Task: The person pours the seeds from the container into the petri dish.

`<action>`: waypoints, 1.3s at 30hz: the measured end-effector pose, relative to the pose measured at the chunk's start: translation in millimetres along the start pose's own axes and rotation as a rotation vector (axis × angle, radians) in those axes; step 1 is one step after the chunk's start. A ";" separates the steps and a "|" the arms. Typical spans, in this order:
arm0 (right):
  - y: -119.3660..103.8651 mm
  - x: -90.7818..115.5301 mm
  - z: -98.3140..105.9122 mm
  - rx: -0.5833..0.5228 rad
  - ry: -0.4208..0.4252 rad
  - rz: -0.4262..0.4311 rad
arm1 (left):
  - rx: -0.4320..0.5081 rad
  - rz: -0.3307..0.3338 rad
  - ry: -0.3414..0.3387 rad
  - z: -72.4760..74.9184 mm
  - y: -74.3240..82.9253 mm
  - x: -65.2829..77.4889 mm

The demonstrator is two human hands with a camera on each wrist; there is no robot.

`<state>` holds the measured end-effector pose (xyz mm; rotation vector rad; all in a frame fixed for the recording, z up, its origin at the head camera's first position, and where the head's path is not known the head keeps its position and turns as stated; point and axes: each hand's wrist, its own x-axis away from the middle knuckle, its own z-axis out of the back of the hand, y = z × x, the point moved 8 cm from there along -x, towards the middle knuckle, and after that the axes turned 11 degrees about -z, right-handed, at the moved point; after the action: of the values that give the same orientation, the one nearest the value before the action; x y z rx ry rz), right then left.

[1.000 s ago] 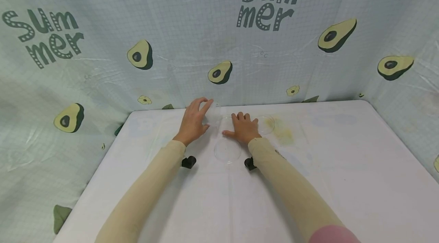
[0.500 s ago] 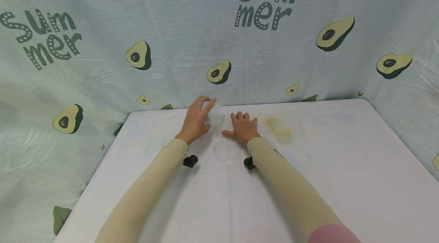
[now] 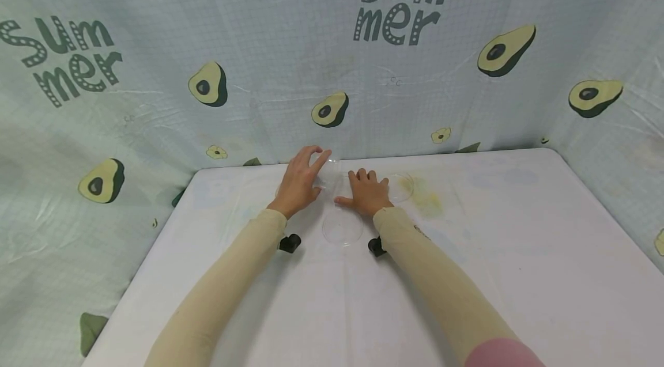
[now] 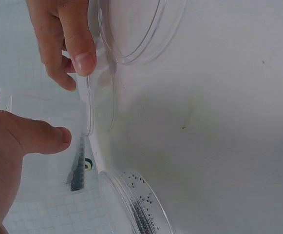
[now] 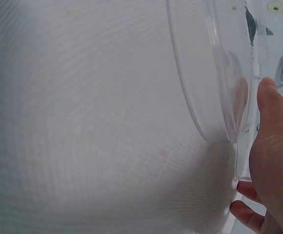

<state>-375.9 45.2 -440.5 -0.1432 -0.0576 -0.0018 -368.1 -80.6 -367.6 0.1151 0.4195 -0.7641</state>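
My left hand (image 3: 297, 184) grips a clear, see-through container (image 4: 46, 168) from the side, its thumb lying across the wall. Dark material (image 4: 77, 170) shows low at the container's right side in the left wrist view; whether it lies inside cannot be told. My right hand (image 3: 369, 193) rests with fingers spread and thumb out beside the clear round dishes. One shallow clear dish (image 3: 342, 229) lies in front of it, and another dish (image 3: 402, 188) to its right. In the left wrist view a further dish (image 4: 151, 204) carries small dark grains.
A white-covered table (image 3: 519, 240) stretches out to the right, with a yellowish stain (image 3: 427, 200) near the right-hand dish. Behind the table hangs a printed curtain (image 3: 270, 38). A black wrist camera (image 3: 290, 243) sits under each forearm.
My left hand has shifted slightly right, nearer the right hand, carrying the clear container along. The right hand stays almost where it was.
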 end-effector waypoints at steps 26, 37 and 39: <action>1.1 0.1 0.1 -0.005 0.009 0.001 | -0.095 -0.078 -0.006 0.0 11.9 -6.9; 1.1 0.5 -1.2 0.003 0.013 0.006 | -0.111 -0.095 -0.014 -0.9 14.2 -9.6; 1.4 0.6 -1.2 0.002 0.012 0.006 | -0.115 -0.099 -0.018 -1.1 14.8 -10.0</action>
<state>-375.2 46.5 -441.8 -0.1414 -0.0449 0.0029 -364.7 -63.2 -365.2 -0.0198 0.4537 -0.8360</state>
